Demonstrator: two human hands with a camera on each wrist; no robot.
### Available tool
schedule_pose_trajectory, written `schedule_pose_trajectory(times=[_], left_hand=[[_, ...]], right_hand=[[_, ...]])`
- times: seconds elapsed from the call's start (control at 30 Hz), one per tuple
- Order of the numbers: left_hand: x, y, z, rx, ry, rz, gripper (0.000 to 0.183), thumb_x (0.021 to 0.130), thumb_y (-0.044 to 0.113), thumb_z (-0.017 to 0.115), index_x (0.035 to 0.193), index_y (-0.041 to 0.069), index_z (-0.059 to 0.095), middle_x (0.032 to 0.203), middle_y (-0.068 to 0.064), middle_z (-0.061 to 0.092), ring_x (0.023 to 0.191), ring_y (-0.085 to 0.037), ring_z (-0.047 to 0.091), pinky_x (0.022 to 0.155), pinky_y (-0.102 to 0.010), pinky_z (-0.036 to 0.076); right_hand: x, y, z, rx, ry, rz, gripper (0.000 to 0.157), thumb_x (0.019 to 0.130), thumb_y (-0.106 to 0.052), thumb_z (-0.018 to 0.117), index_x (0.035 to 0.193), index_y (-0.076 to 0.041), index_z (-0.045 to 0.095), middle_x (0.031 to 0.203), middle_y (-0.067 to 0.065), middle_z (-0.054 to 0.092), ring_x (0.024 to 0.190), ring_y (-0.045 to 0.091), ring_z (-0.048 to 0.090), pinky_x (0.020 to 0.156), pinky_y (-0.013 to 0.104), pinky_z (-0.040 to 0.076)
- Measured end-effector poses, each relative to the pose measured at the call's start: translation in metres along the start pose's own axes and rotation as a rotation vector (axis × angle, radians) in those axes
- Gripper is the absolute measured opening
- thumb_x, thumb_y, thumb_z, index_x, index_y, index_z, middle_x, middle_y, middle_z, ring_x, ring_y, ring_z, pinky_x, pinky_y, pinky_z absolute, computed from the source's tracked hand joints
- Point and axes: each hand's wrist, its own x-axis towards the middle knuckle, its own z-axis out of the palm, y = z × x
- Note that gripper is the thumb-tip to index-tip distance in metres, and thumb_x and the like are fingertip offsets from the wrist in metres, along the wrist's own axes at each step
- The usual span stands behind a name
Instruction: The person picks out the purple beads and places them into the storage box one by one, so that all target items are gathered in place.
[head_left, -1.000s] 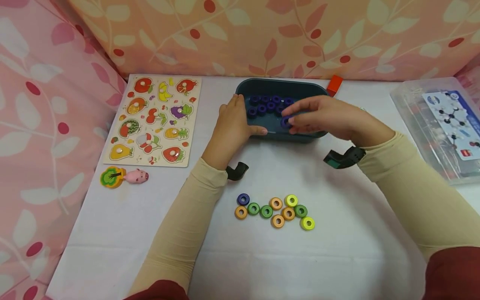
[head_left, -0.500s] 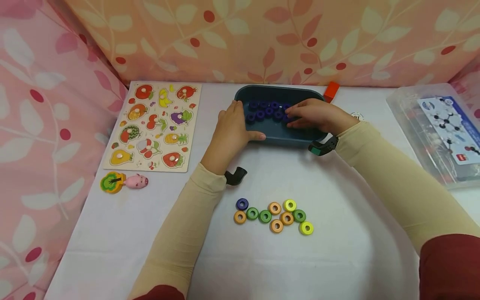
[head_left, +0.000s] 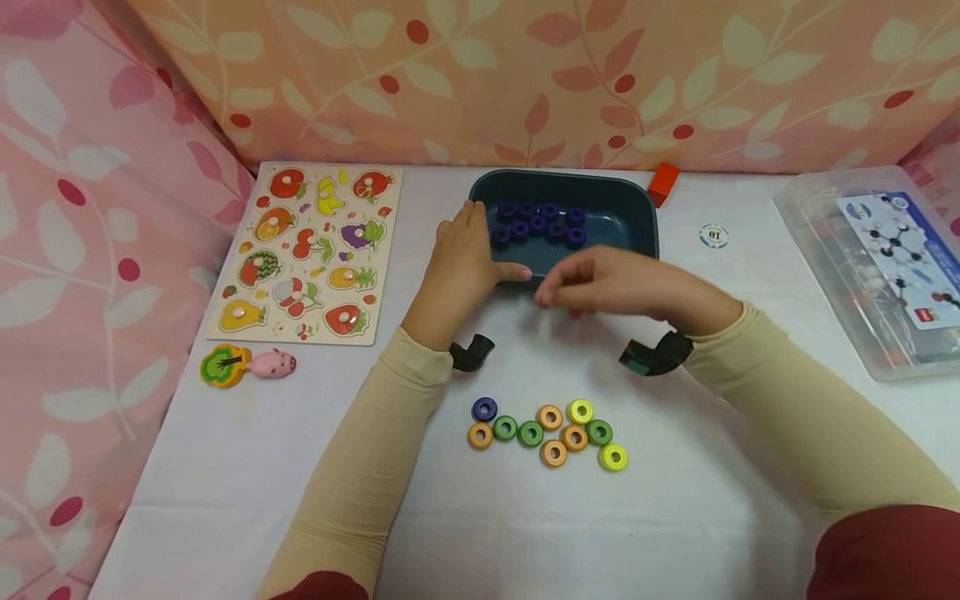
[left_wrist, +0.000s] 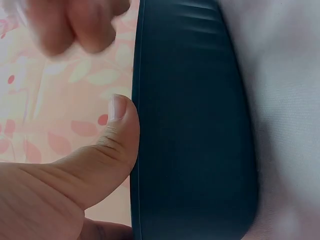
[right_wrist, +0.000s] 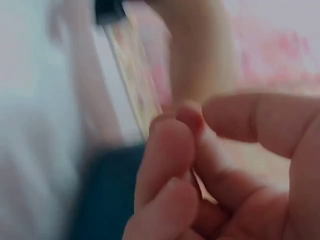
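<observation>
A dark teal plastic tub (head_left: 615, 196) stands at the back of the table with several purple rings (head_left: 537, 223) grouped inside, toward its left. My left hand (head_left: 457, 271) holds the tub's left front corner, its thumb (left_wrist: 120, 120) along the front rim. Over the front right edge of the tub is my right hand (head_left: 618, 283), fingers loosely curled and fingertips (right_wrist: 165, 140) close together, with no ring visible between them. Nearer me on the white cloth lie loose rings: one purple ring (head_left: 484, 409) and several orange, green and yellow rings (head_left: 531, 433).
A wooden fruit puzzle board (head_left: 303, 250) lies left, with a pink pig figure (head_left: 272, 363) and a tree piece (head_left: 225, 365) below it. A red block (head_left: 663, 184) and a round token (head_left: 714, 236) lie right of the tub. Farther right sits a clear plastic case (head_left: 885, 267).
My right hand lowers a purple ring into the tub, lets it go among the others, and draws back toward me over the front rim. The left hand stays on the corner.
</observation>
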Motion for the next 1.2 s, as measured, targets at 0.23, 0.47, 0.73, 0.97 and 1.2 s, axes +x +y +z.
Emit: schedule_pose_trajectory(times=[0.23, 0.47, 0.73, 0.97, 1.2], left_hand=[[0.003, 0.001, 0.0, 0.031, -0.001, 0.013, 0.117, 0.074, 0.052, 0.084, 0.157, -0.002, 0.022, 0.166, -0.017, 0.023, 0.144, -0.038, 0.032, 0.119, -0.041, 0.028], [0.002, 0.001, 0.0, 0.02, -0.011, 0.008, 0.118, 0.074, 0.052, 0.084, 0.158, 0.0, 0.021, 0.166, -0.015, 0.021, 0.144, -0.037, 0.031, 0.119, -0.041, 0.028], [0.003, 0.001, -0.001, 0.024, -0.017, -0.001, 0.118, 0.074, 0.053, 0.084, 0.158, 0.0, 0.02, 0.167, -0.015, 0.02, 0.144, -0.037, 0.031, 0.119, -0.041, 0.028], [0.003, 0.001, -0.002, 0.005, -0.015, -0.002, 0.118, 0.075, 0.051, 0.085, 0.158, 0.0, 0.02, 0.167, -0.016, 0.019, 0.145, -0.037, 0.03, 0.12, -0.041, 0.027], [0.002, 0.001, -0.002, 0.007, -0.015, 0.004, 0.118, 0.074, 0.051, 0.084, 0.158, -0.001, 0.02, 0.166, -0.016, 0.02, 0.144, -0.037, 0.031, 0.12, -0.041, 0.026]], right_hand=[[0.013, 0.001, 0.079, -0.093, -0.152, -0.184, 0.021, 0.089, -0.027, 0.075, 0.108, -0.016, 0.077, 0.095, -0.009, 0.074, 0.076, 0.012, 0.06, 0.072, 0.027, 0.048], [0.024, -0.001, 0.111, -0.145, -0.082, -0.143, 0.027, 0.078, -0.038, 0.086, 0.101, -0.025, 0.078, 0.087, -0.013, 0.07, 0.072, 0.009, 0.059, 0.069, 0.027, 0.048], [0.023, 0.003, 0.108, -0.163, -0.092, -0.185, 0.016, 0.084, -0.027, 0.079, 0.1, -0.028, 0.078, 0.097, -0.015, 0.071, 0.076, 0.009, 0.059, 0.074, 0.028, 0.049], [0.018, 0.01, 0.095, -0.194, -0.092, -0.167, 0.012, 0.086, -0.025, 0.075, 0.097, -0.029, 0.079, 0.097, -0.014, 0.07, 0.078, 0.009, 0.058, 0.076, 0.029, 0.048], [-0.006, -0.004, 0.042, -0.041, -0.071, -0.085, 0.016, 0.094, -0.024, 0.069, 0.104, -0.014, 0.077, 0.089, -0.002, 0.074, 0.073, 0.014, 0.069, 0.072, 0.029, 0.056]])
